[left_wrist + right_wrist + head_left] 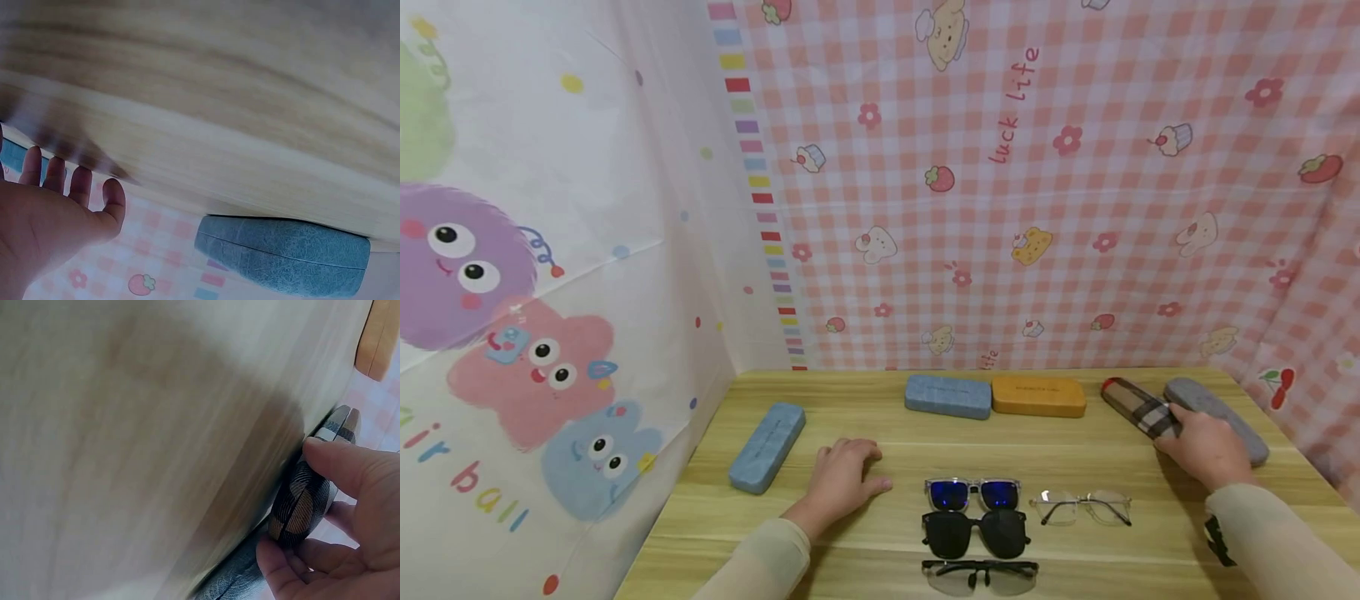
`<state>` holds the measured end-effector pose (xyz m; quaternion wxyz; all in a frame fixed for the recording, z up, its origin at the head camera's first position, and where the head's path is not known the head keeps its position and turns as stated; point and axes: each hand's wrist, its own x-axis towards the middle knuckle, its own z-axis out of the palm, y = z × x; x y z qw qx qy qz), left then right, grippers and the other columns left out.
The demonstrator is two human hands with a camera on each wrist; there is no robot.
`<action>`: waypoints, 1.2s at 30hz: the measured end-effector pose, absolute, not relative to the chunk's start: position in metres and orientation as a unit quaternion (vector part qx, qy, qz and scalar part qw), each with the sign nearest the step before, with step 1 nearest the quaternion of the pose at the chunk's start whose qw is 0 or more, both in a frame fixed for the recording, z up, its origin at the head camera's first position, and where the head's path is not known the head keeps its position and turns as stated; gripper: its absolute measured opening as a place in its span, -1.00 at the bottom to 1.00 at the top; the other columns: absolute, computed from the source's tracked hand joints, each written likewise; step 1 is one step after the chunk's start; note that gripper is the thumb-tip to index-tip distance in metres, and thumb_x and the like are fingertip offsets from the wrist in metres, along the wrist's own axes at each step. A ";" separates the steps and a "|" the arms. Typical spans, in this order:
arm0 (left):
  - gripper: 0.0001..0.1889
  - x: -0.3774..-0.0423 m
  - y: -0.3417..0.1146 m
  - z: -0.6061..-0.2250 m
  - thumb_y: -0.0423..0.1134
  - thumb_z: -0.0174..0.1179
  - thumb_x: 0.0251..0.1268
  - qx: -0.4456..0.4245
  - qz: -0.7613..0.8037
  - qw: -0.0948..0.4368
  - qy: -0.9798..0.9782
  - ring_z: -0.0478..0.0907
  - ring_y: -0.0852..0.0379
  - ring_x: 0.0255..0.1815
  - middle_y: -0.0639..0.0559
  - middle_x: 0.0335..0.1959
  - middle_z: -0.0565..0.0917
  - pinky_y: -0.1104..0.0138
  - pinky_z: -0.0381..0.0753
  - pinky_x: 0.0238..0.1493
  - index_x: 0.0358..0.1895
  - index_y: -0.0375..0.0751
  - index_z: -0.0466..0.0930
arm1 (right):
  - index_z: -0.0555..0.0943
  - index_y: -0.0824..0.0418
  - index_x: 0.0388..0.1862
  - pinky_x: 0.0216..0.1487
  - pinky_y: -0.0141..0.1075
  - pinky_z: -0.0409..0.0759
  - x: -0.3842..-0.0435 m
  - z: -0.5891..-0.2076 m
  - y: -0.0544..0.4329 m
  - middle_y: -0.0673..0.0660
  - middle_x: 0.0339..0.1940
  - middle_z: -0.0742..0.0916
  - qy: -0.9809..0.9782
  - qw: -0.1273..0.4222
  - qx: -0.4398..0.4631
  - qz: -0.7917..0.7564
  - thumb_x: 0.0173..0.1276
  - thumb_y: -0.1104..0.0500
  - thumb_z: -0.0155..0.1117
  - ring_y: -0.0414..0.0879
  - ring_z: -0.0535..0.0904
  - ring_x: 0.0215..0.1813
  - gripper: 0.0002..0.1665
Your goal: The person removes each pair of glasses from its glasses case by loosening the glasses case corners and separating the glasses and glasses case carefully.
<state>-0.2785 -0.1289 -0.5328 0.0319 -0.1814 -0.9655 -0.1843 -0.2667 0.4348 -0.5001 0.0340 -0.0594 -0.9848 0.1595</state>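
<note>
At the table's right side my right hand (1208,446) grips the near end of a plaid glasses case (1138,406). The right wrist view has the thumb on one side of this plaid case (306,494) and fingers on the other. Right beside it lies a grey glasses case (1221,417), partly covered by the hand. My left hand (842,479) holds nothing, its fingers loosely bent over the table. To its left is a blue glasses case (767,447), which also shows in the left wrist view as a blue case (287,256).
A second blue case (948,396) and a yellow case (1038,397) stand at the back. Between the hands lie blue-lensed sunglasses (973,495), black sunglasses (975,533), half-rim glasses (980,575) and clear glasses (1082,507). Printed cloth (1037,192) hangs behind the table.
</note>
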 end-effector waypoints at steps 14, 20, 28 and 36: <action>-0.52 -0.277 -0.142 -0.533 0.12 0.50 0.31 -0.201 -0.206 0.067 -0.955 0.61 -0.11 0.29 -0.03 0.22 0.77 -0.15 0.44 0.32 0.14 -0.10 0.75 | 0.31 0.66 0.50 -0.03 0.39 0.62 -0.260 -0.501 0.433 0.76 0.26 0.54 -0.989 0.027 -0.057 0.134 0.38 -0.21 0.46 0.72 0.55 0.12 0.13; -0.31 -0.277 -0.183 -0.507 0.15 0.52 0.26 -0.079 -0.157 0.159 -0.972 0.51 -0.33 0.37 -0.26 0.34 0.66 -0.26 0.40 0.42 0.29 -0.25 0.61 | 0.48 0.57 0.40 -0.02 0.46 0.59 -0.250 -0.495 0.434 0.72 0.23 0.59 -0.987 0.085 -0.060 0.119 0.48 -0.05 0.35 0.72 0.54 0.14 -0.19; 0.08 -0.269 -0.246 -0.493 0.25 0.51 0.17 0.066 -0.112 0.038 -0.991 0.54 -0.57 0.23 -0.57 0.28 0.60 -0.39 0.46 0.21 0.54 -0.47 0.29 | 0.49 0.57 0.39 0.06 0.47 0.55 -0.246 -0.485 0.437 0.73 0.24 0.58 -0.987 0.076 -0.055 0.129 0.54 -0.09 0.33 0.71 0.54 0.15 -0.20; -0.03 -0.272 -0.261 -0.500 0.03 0.57 0.09 0.058 -0.164 0.061 -0.983 0.70 -0.46 0.07 -0.55 0.18 0.68 -0.27 0.67 0.03 0.45 -0.54 0.38 | 0.49 0.50 0.43 0.00 0.46 0.58 -0.246 -0.483 0.434 0.70 0.26 0.60 -0.987 0.075 -0.055 0.131 0.55 -0.14 0.31 0.71 0.54 0.17 -0.19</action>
